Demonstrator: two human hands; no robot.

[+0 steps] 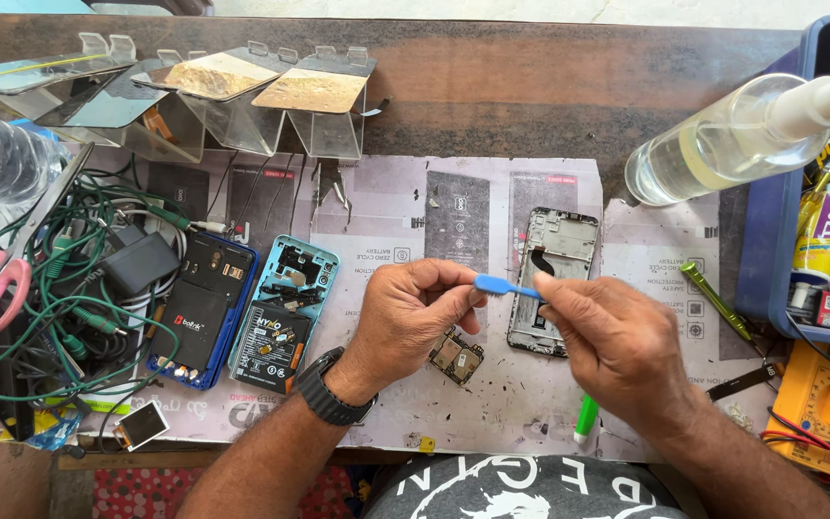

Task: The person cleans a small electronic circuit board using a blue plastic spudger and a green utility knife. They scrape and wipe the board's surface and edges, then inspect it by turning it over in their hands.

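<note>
1. Head view: both hands meet above the paper mat [530, 404], sharing a slim blue pry tool [506, 285].
2. The tool's long axis runs nearly level, left to right, bridging the gap between the hands; only its middle shows bare.
3. The left hand [405, 322] pinches the tool's left end between thumb and forefinger, its other fingers curled in.
4. The right hand [617, 341] closes over the right end, fingers pressed together; the tip under them is hidden.
5. A small circuit board [455, 357] lies on the mat just below the left hand, apart from the tool.
6. The open phone frame [557, 259] lies behind the tool, long axis pointing away, nearer the right hand.
</note>
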